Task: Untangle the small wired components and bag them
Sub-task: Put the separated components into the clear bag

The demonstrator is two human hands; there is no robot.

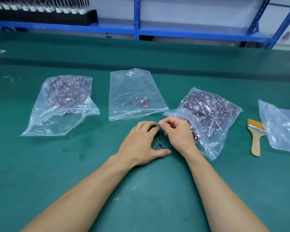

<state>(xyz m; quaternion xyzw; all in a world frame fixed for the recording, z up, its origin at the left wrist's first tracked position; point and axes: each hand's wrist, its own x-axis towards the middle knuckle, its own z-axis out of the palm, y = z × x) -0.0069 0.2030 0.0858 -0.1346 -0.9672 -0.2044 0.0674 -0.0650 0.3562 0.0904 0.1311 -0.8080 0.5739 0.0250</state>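
Wire pieces (160, 136), small and dark, hang between the two hands a little below the middle of the frame. They look stuck together, so I think the step now is pulling them apart.

The right hand (176, 133) has its fingers curled, and its fingertips pinch the top of the wires. The left hand (141, 143) reaches its fingers up to the same spot, with its thumb resting out on the green table (57, 164). That spot is blurry, so I cannot tell if the left hand is pinching too.

Next, a gentle pull should get one piece free. Then it probably goes in the middle bag (132, 81) just above the hands, which has only a few pieces in it.

The open bag (213, 144) touching the right hand is stuffed with wires. Another full bag (57, 123) lies at the left. A brush (256, 139) and one more bag (281, 128) lie at the right edge.
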